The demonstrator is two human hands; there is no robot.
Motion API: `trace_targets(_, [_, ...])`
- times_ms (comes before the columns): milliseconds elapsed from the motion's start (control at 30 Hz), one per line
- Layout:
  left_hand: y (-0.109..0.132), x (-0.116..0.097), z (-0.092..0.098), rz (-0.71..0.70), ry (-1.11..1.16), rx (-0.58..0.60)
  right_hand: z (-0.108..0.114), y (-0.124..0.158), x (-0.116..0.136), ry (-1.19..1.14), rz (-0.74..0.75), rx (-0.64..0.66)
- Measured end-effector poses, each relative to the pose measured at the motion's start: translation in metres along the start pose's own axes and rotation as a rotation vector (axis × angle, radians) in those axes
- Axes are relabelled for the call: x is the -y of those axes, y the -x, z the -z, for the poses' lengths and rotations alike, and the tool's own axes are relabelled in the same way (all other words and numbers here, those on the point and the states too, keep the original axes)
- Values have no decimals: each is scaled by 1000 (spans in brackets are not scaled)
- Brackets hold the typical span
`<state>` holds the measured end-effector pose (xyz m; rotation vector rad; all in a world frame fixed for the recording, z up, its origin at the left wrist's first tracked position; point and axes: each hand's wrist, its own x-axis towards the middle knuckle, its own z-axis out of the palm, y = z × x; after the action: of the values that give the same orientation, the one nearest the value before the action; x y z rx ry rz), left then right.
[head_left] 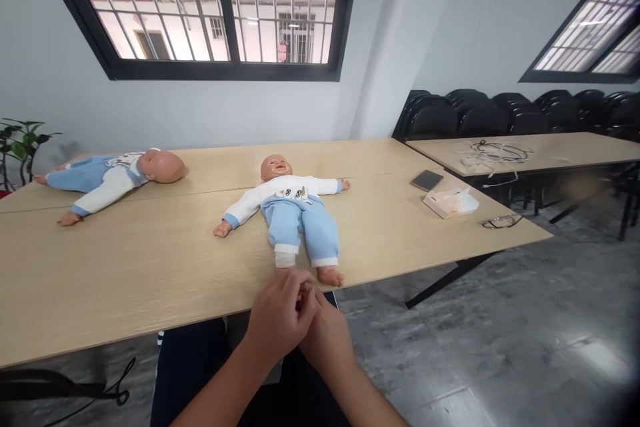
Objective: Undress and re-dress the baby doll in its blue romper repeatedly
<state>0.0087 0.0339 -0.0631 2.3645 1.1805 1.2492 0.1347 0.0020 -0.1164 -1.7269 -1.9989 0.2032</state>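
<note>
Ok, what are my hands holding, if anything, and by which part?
Can't tell: your left hand and right hand meet near the white leg wrap on the doll, hiding anything between them.

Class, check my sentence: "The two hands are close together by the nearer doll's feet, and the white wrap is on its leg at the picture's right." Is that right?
Not quite: the head view shows the white wrap on the doll's leg at the picture's left. The left hand and right hand are close together by its feet.
</note>
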Motion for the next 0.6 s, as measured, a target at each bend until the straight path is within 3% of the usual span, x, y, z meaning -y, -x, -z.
trace_targets(133, [-18,-12,-12,-133,-30,206,13,22,-16,-167,24,-114])
trace_targets(200, [-22,-14,-20,-128,-148,293,28,28,-33,-280,24,-207])
trace_targets(333, [-20,-14,-37,-68,-408,380,56,4,-82,-479,-153,-436])
trace_targets(433, [-16,-15,-46,-73,-488,344,64,-42,-111,-661,-388,-362])
trace_targets(500, [-16,-18,-50,-73,-513,302,63,-75,-116,-814,-493,-303])
trace_targets(600, [-17,-20,-55,-107,-532,268,58,-113,-109,-1129,-490,-93])
